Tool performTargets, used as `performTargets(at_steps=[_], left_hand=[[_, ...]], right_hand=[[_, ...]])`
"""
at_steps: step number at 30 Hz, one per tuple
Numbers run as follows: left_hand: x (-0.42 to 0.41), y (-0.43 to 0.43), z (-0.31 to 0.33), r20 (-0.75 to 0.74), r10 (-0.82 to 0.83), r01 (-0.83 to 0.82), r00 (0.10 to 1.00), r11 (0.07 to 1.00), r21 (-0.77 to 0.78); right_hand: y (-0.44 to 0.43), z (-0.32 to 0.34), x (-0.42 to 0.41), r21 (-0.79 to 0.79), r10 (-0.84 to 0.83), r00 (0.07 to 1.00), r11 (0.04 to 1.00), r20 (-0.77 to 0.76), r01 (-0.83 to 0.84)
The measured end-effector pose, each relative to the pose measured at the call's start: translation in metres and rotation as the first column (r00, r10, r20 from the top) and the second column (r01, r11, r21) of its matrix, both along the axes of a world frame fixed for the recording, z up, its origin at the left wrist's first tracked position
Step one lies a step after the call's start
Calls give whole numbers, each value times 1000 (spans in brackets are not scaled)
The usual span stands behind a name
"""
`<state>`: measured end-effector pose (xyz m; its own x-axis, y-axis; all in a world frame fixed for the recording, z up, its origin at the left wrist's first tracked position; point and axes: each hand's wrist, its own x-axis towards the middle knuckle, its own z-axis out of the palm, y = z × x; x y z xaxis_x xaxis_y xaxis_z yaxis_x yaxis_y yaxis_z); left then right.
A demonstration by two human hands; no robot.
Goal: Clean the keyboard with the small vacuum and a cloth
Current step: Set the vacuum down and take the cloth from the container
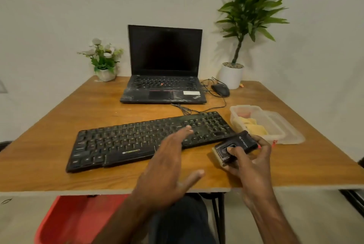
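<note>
1. I see the dusty black full-size keyboard [149, 137] lying slightly askew on the brown wooden bench [59, 135], its right end farther from me than its left.
2. My right hand [250, 157] holds the small black handheld vacuum [234, 148] just off the keyboard's near right corner; its grip is pinched around the vacuum's body, with the thumb resting on the top face.
3. The vacuum's pale brush edge points down and to the left, close to the bench.
4. My left hand [169, 166] hovers over the keyboard's near edge, its grip spread wide, fingers extended and holding nothing.
5. I cannot tell whether the left fingertips touch the keys.
6. Just beyond the vacuum sits a clear plastic lidless box [258, 123] with yellow cloth-like pieces inside.
7. Farther back stands an open black laptop [163, 66] with a dark screen, and a black wired mouse [220, 89] lies to its right.
8. A small white flower pot [104, 60] and a tall green potted plant [246, 17] flank the laptop.
</note>
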<state>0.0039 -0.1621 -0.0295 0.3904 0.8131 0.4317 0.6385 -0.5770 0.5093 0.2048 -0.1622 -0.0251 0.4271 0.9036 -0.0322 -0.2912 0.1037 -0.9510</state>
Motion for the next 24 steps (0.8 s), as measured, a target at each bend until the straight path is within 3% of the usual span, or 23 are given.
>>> performTargets(at_steps=[3,6,9,12,14,16,18,24], left_hand=[[50,3,-4,-88,-52,45,995,996,-79],[84,6,-7,-70,-89,80,994,989,-123],[101,11,-9,-68,-30,25,997,997,-69],[104,18,-11,-46,14,-19,999,994,-110],[104,21,-12,-50,14,-21,999,988,-151],[106,22,-13,-80,16,-28,997,986,-162],[107,23,-13,-100,15,-30,995,988,-152],[94,27,-3,-43,-40,34,998,990,-137]], right_hand=[[-7,-5,14,24,-82,996,996,33,82],[-9,-12,21,-7,-143,984,990,108,144],[-10,-17,27,-55,-105,958,991,267,124],[-14,-16,36,-83,-39,913,993,406,79],[-17,-15,46,-62,-59,787,990,614,123],[-19,-15,55,-68,-49,582,982,812,177],[-21,-14,60,-87,-16,413,969,911,231],[-11,20,74,96,-156,335,977,929,190]])
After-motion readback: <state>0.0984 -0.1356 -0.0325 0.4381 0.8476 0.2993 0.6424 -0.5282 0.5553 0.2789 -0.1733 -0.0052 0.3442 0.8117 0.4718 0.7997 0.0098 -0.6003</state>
